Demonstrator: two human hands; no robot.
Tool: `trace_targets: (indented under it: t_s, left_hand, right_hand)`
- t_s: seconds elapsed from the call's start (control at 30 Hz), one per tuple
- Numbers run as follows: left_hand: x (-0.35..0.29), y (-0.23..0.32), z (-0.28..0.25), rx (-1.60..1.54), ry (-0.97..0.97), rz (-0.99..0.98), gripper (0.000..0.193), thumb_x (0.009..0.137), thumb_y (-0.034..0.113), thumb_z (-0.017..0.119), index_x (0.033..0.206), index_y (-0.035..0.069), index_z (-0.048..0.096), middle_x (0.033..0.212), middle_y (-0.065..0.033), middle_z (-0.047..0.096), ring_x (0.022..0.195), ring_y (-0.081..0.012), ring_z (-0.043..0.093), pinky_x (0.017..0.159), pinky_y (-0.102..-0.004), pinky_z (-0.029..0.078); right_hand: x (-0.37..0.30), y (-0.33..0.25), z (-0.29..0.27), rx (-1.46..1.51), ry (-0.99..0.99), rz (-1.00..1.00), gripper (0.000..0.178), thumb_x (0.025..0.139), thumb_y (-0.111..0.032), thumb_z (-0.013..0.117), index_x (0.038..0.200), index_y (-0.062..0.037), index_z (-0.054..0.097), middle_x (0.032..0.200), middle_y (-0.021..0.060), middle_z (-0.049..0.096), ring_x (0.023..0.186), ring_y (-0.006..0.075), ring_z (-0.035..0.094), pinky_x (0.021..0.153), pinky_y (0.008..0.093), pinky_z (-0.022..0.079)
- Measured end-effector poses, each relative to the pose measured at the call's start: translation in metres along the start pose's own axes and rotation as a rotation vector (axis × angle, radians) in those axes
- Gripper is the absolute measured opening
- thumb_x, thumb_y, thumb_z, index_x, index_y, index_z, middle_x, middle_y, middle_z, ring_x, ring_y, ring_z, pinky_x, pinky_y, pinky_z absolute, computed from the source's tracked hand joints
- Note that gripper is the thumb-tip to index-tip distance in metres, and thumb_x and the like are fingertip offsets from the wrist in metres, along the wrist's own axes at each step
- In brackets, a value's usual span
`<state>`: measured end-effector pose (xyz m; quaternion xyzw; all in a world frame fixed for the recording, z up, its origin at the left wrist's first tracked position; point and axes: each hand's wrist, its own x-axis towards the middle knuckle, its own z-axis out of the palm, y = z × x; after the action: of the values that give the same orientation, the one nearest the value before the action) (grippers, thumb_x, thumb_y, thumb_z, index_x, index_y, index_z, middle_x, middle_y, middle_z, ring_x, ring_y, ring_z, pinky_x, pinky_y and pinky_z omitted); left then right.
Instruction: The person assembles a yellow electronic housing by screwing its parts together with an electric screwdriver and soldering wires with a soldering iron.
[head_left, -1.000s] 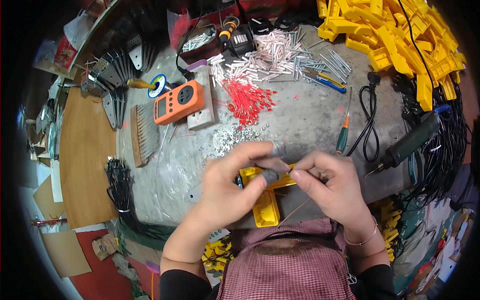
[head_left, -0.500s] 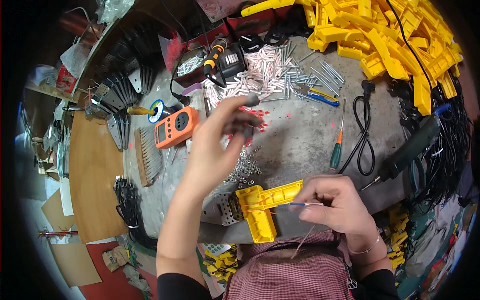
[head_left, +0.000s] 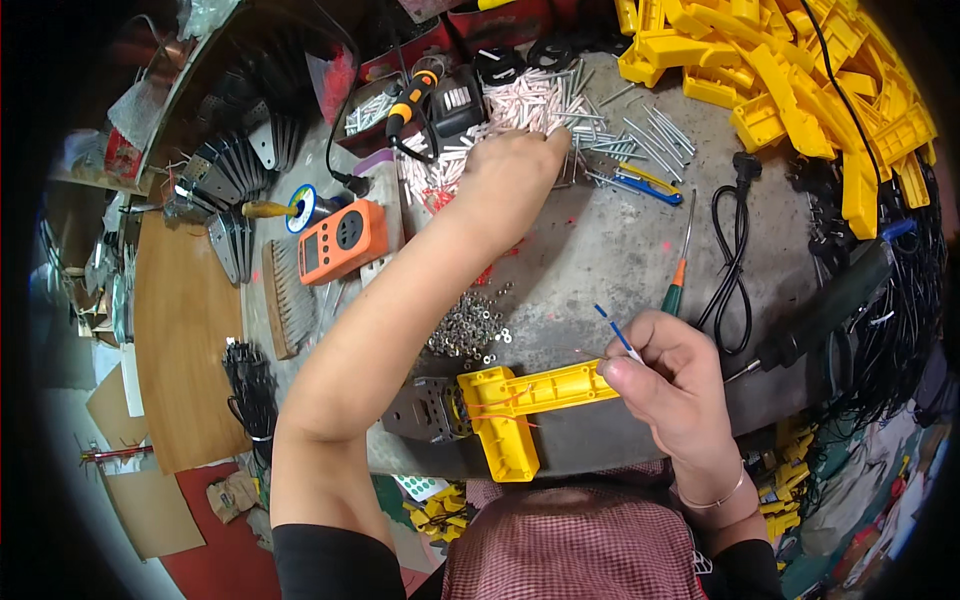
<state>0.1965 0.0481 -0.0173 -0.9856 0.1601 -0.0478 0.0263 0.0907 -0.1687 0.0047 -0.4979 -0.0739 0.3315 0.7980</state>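
My left hand (head_left: 515,180) reaches far across the bench onto a heap of pinkish-white thin tubes (head_left: 525,105) and metal screws. Its fingertips point down into the heap and are mostly hidden. My right hand (head_left: 672,380), near the front edge, pinches a thin blue-and-white sleeved piece (head_left: 618,332) that points up and left. A fine bare lead shows beside it. Just left of that hand lies a T-shaped yellow plastic housing (head_left: 505,445), open side up, with orange wires (head_left: 510,403) in it. A perforated metal bracket (head_left: 430,408) adjoins its left end.
Small nuts (head_left: 465,330) are scattered behind the housing. An orange meter (head_left: 343,242), a brush (head_left: 280,300) and a solder spool (head_left: 303,208) stand left. Rightward lie a screwdriver (head_left: 680,270), a cutter (head_left: 645,185), a black cord (head_left: 730,250), a dark power tool (head_left: 830,305) and piled yellow housings (head_left: 790,90).
My left hand has moved away from me, from above the red bits to the tube and screw heap. The piece in my right hand has turned from lying level to pointing upward.
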Motion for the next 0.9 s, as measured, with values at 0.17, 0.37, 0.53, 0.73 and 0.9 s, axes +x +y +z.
trace_targets:
  t_s: [0.17, 0.37, 0.53, 0.73, 0.9]
  left_hand:
    - [-0.01, -0.003, 0.005, -0.016, 0.044, -0.042, 0.038, 0.068, -0.004, 0.057, 0.105, 0.004, 0.05, 0.083, -0.0169, 0.063, 0.08, -0.0356, 0.062, 0.069, -0.0442, 0.05]
    - [-0.038, -0.01, 0.0, -0.309, 0.317, -0.038, 0.038, 0.073, -0.002, 0.055, 0.109, 0.006, 0.049, 0.096, -0.0189, 0.061, 0.09, -0.037, 0.06, 0.074, -0.0455, 0.049]
    - [-0.025, -0.017, -0.003, -0.391, 0.218, -0.177, 0.04, 0.074, -0.004, 0.053, 0.112, 0.006, 0.05, 0.089, -0.0216, 0.064, 0.088, -0.0408, 0.06, 0.076, -0.0474, 0.048]
    - [-0.013, -0.012, -0.002, -0.188, -0.019, -0.08, 0.035, 0.073, -0.005, 0.053, 0.107, 0.006, 0.05, 0.085, -0.0187, 0.063, 0.084, -0.0374, 0.062, 0.073, -0.0437, 0.05]
    - [-0.02, -0.003, 0.002, 0.077, 0.042, 0.155, 0.028, 0.074, 0.004, 0.055, 0.101, 0.006, 0.048, 0.083, -0.0106, 0.062, 0.079, -0.0273, 0.064, 0.067, -0.0379, 0.052]
  right_hand:
    - [0.0, 0.008, 0.009, -0.027, 0.09, -0.088, 0.014, 0.089, -0.011, 0.062, 0.084, -0.0029, 0.053, 0.066, -0.0061, 0.05, 0.059, -0.0014, 0.04, 0.053, 0.0166, 0.03]
    - [-0.003, 0.012, 0.017, -0.052, 0.142, -0.14, 0.012, 0.088, -0.009, 0.062, 0.083, -0.0032, 0.053, 0.068, -0.0054, 0.052, 0.06, -0.0013, 0.043, 0.054, 0.0164, 0.032]
    - [-0.005, 0.017, 0.02, -0.039, 0.174, -0.134, 0.012, 0.088, -0.009, 0.062, 0.083, -0.0033, 0.053, 0.069, -0.0051, 0.054, 0.061, -0.0012, 0.045, 0.055, 0.0161, 0.033]
    - [-0.007, 0.017, 0.015, -0.005, 0.187, -0.122, 0.012, 0.088, -0.011, 0.062, 0.083, -0.0033, 0.054, 0.069, -0.0047, 0.054, 0.062, -0.0006, 0.046, 0.055, 0.0163, 0.034]
    - [-0.003, 0.016, 0.012, 0.001, 0.149, -0.114, 0.013, 0.089, -0.011, 0.062, 0.084, -0.0033, 0.053, 0.069, -0.0043, 0.054, 0.062, -0.0001, 0.046, 0.055, 0.0166, 0.035]
